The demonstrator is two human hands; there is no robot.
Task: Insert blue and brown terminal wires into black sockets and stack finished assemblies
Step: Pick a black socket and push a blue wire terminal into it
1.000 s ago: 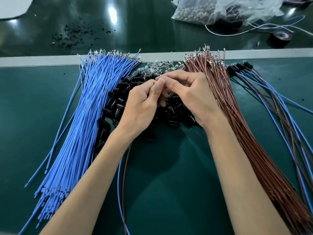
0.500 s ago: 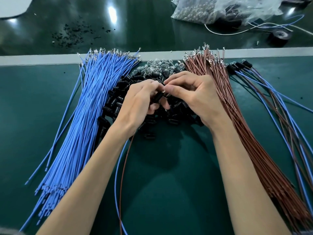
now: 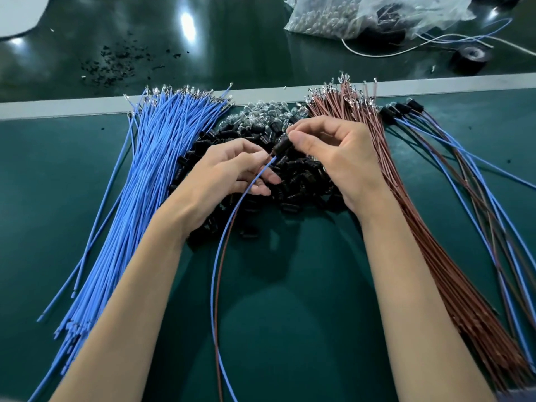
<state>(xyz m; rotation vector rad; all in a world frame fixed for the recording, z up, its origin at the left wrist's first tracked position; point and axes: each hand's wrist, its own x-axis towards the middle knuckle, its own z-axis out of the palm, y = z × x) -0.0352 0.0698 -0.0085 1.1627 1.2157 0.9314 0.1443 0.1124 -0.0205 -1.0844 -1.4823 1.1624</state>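
My right hand [image 3: 330, 158] pinches a black socket [image 3: 282, 146] between thumb and forefinger, above the heap of loose black sockets [image 3: 301, 181]. A blue wire [image 3: 216, 274] and a brown wire [image 3: 224, 250] run out of that socket toward me. My left hand [image 3: 223, 175] pinches both wires just below the socket. The bundle of blue terminal wires [image 3: 145, 181] lies to the left, the bundle of brown terminal wires [image 3: 429, 233] to the right. Finished assemblies [image 3: 475, 181] with black sockets at their far ends lie at the far right.
Small clear glass bulbs [image 3: 261, 111] lie behind the socket heap. Across a grey strip [image 3: 58, 110] at the mat's far edge are black debris [image 3: 116, 65], a plastic bag of parts [image 3: 362, 15] and a roll of black tape [image 3: 471, 59].
My hands have drawn apart: the right has lifted the socket up and right, the left has slid down along the two wires, which now show between them.
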